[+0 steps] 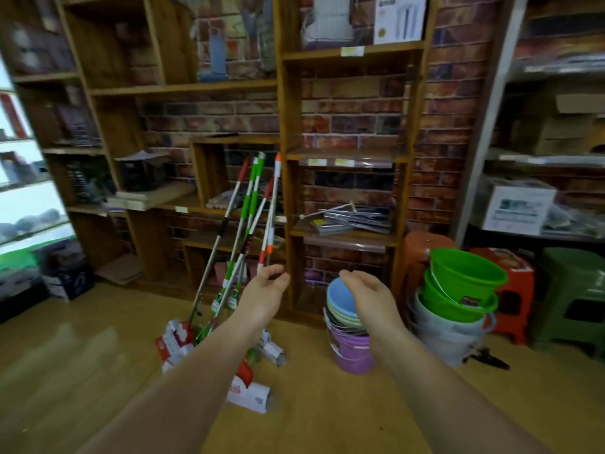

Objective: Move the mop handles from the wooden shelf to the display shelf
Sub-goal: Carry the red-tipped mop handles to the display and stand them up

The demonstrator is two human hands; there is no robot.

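Observation:
Several mop handles with green, red and orange grips lean against the wooden shelf, their packaged heads on the floor. My left hand reaches out just in front of the lower part of the handles, fingers loosely curled, holding nothing. My right hand hovers to the right, over a stack of pastel buckets, fingers relaxed and empty. A metal display shelf stands at the far right.
A stack of purple and blue buckets sits right of the mops. Green and grey buckets stand beside it, then orange and green stools. A white box lies on the metal shelf. The floor is wood.

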